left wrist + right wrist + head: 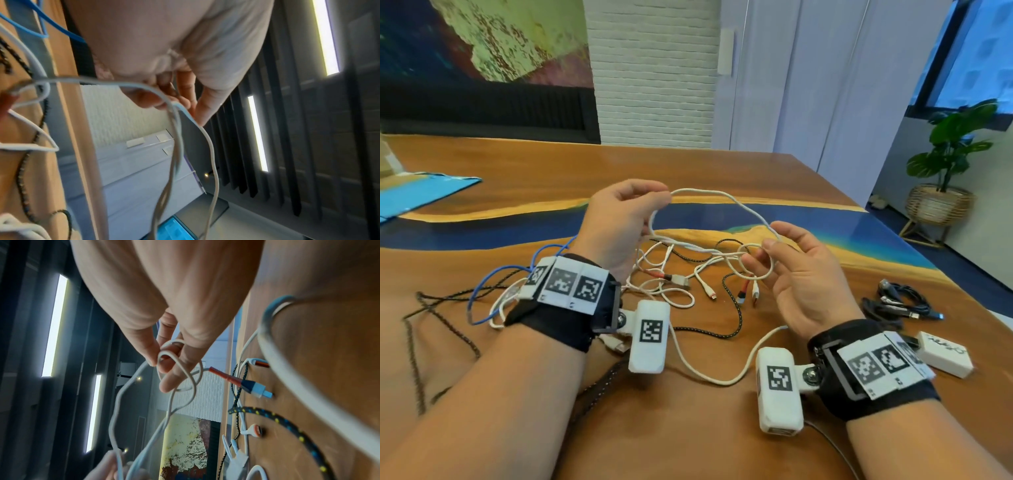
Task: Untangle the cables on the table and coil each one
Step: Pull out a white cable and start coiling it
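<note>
Nearest, on the glossy brown wooden table with a blue resin river band point(722, 428), a slack run of thin white charging cable point(709, 375) curving between two strapped wrists, each with a black band and white marker-tagged camera block. Just beyond, to the left, a thick black braided cable point(421, 342) trailing in long loops, crossed by a thin blue wire point(482, 291). Further right, well apart from the tangle, a small white rectangular adapter box point(945, 354) and a coiled bundle of black cables point(897, 303). In the middle, raised above the tangle, right hand point(801, 270) palm up, fingers curled, thumb and fingertips pinching a small loop of the same white cable; in the right wrist view, that loop wound round the fingers point(174, 369). Under the hands, a knot of white leads, red-collared plugs point(743, 294) and a black-and-yellow speckled braided cord point(736, 308) lying on the wood. Slightly farther, left hand point(619, 222) lifted, thumb and forefinger closed on the white cable's far bend, strands hanging from the fingers point(185, 97). Far left, a flat turquoise sheet point(424, 192) on the tabletop; far right, a potted green plant in a woven basket stand point(941, 192).
</note>
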